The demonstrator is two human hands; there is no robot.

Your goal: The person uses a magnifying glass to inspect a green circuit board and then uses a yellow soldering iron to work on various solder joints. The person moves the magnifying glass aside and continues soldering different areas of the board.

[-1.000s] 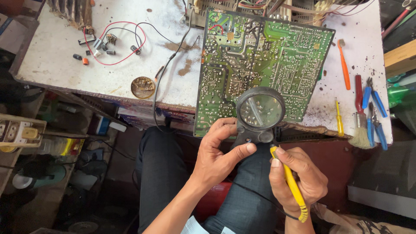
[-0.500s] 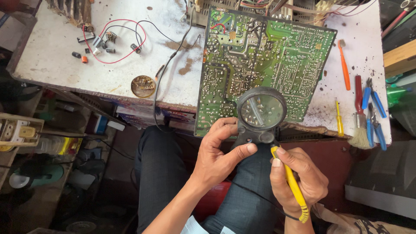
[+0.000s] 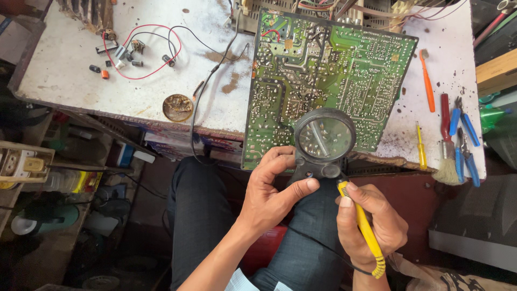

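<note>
Two hands work below the green circuit board [image 3: 328, 81]: the left hand [image 3: 272, 196] pinches the black magnifier [image 3: 325, 137] over the board's near edge at the worktop [image 3: 81, 70] front, while the right hand [image 3: 377, 226] grips the yellow soldering iron [image 3: 363, 226], tip aimed up toward the lens.

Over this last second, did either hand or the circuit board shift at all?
Nothing visibly changed. The left hand still holds the magnifying glass over the lower edge of the green circuit board, and the right hand still grips the yellow-handled soldering iron with its tip hidden behind the magnifier's handle.
</note>
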